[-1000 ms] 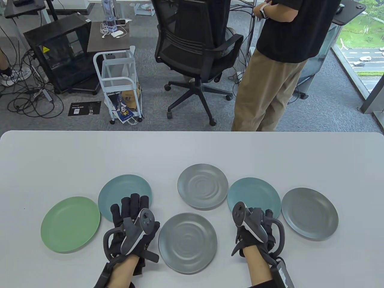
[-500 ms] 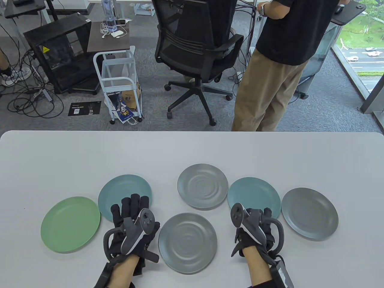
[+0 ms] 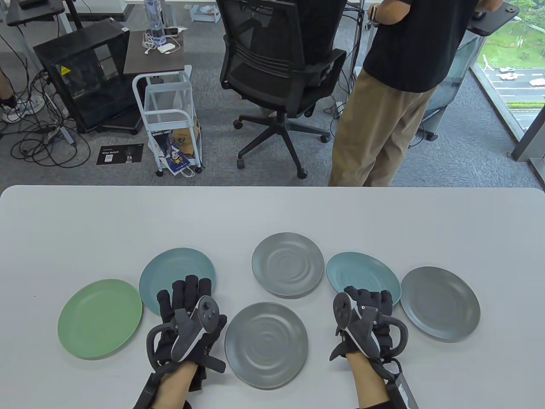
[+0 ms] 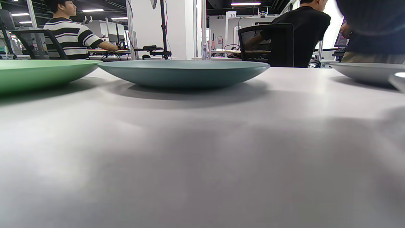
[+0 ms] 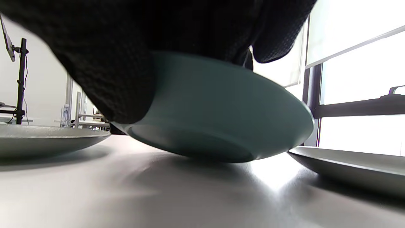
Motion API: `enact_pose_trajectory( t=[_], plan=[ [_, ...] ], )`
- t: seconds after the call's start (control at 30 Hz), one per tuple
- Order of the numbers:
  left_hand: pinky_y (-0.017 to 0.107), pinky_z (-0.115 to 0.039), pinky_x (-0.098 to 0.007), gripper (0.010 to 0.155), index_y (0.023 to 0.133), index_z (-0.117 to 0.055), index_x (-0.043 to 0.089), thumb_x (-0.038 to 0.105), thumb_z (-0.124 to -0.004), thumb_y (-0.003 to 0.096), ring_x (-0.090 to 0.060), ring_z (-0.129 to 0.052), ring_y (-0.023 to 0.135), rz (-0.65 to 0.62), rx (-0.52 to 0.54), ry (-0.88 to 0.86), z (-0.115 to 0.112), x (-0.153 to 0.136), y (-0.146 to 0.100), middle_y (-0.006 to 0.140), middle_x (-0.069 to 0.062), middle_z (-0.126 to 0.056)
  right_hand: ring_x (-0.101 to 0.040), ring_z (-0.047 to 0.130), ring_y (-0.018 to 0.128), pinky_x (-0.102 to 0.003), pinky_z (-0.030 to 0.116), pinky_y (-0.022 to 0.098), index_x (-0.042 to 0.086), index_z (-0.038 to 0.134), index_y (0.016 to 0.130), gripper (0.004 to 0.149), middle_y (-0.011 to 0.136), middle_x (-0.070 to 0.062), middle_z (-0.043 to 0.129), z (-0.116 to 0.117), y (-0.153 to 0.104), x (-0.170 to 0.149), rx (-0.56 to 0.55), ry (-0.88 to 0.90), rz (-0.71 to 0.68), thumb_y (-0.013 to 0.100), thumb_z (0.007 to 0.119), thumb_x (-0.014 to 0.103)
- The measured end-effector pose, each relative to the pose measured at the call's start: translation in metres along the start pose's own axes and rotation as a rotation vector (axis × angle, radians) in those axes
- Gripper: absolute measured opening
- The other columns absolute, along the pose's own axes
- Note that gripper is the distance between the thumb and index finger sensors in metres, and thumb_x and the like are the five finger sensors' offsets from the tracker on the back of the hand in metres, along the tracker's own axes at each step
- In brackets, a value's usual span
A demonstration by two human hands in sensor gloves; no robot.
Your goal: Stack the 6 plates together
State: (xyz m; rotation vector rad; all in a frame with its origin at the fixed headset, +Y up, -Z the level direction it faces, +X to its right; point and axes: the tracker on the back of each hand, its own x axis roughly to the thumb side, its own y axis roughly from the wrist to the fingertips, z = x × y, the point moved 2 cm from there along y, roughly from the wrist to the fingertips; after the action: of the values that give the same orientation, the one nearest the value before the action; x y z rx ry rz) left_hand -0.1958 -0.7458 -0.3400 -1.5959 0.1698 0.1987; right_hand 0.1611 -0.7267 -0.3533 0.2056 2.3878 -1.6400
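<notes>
Right hand [image 3: 369, 324] now forward on teal plate [image 3: 363, 272]; white table [image 3: 272, 213]

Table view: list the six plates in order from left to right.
Green plate → left teal plate → near grey plate → far grey plate → right teal plate, gripped at its near edge by the right hand → dark grey plate.

In your left wrist view you can read the number "10" on a white sign [image 4: 232, 14] in the background; the floor placard's print is too small to make out.
</notes>
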Motion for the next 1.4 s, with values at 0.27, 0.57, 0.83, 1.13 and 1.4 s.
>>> enact_pose_trajectory(
  t=[0.27,0.57,0.83,1.13,1.4],
  plan=[
    [0.085,-0.007,-0.049,0.092,0.104,-0.019,0.048,0.072,-0.070,0.0309,-0.013,-0.016,0.116,-0.011,0.006,-0.046,0.000,-0.001,0.001,0.118,0.020,-0.018,-0.014,0.096,0.067,-0.047,0.063,0.072,0.034,0.088,0.073,0.038,0.071,0.012,0.099,-0.011,-0.006,0.005,-0.114,0.041,-0.040,0.038,0.096,0.044],
    [0.086,-0.013,-0.050,0.084,0.104,-0.033,0.047,0.069,-0.070,0.0323,-0.013,-0.029,0.116,-0.018,0.063,-0.151,0.007,-0.005,0.000,0.116,0.019,-0.042,-0.014,0.096,0.068,-0.047,0.063,0.073,0.034,0.088,0.073,0.037,0.071,0.013,0.099,-0.023,-0.022,0.031,-0.244,0.086,-0.190,0.038,0.096,0.044],
    [0.088,-0.027,-0.049,0.074,0.101,-0.051,0.045,0.067,-0.070,0.0333,-0.013,-0.063,0.106,-0.010,0.154,-0.298,0.021,-0.012,-0.005,0.093,0.015,-0.082,-0.013,0.096,0.068,-0.047,0.063,0.073,0.035,0.088,0.072,0.037,0.071,0.013,0.099,-0.033,-0.036,0.054,-0.300,0.121,-0.307,0.038,0.096,0.045],
    [0.085,-0.046,-0.043,0.069,0.096,-0.064,0.038,0.066,-0.070,0.0337,-0.013,-0.088,0.086,0.013,0.155,-0.514,0.024,-0.022,-0.005,0.065,0.012,-0.101,-0.013,0.095,0.068,-0.047,0.063,0.073,0.036,0.087,0.073,0.037,0.071,0.014,0.098,-0.038,-0.053,0.080,-0.325,0.161,-0.436,0.038,0.096,0.045],
    [0.082,-0.052,-0.042,0.071,0.097,-0.062,0.034,0.066,-0.071,0.0337,-0.013,-0.094,0.077,0.066,0.068,-0.729,0.018,-0.031,-0.001,0.056,0.012,-0.104,-0.013,0.096,0.068,-0.047,0.063,0.073,0.035,0.087,0.072,0.037,0.071,0.014,0.099,-0.047,-0.065,0.095,-0.341,0.206,-0.517,0.037,0.096,0.045]
  ],
)
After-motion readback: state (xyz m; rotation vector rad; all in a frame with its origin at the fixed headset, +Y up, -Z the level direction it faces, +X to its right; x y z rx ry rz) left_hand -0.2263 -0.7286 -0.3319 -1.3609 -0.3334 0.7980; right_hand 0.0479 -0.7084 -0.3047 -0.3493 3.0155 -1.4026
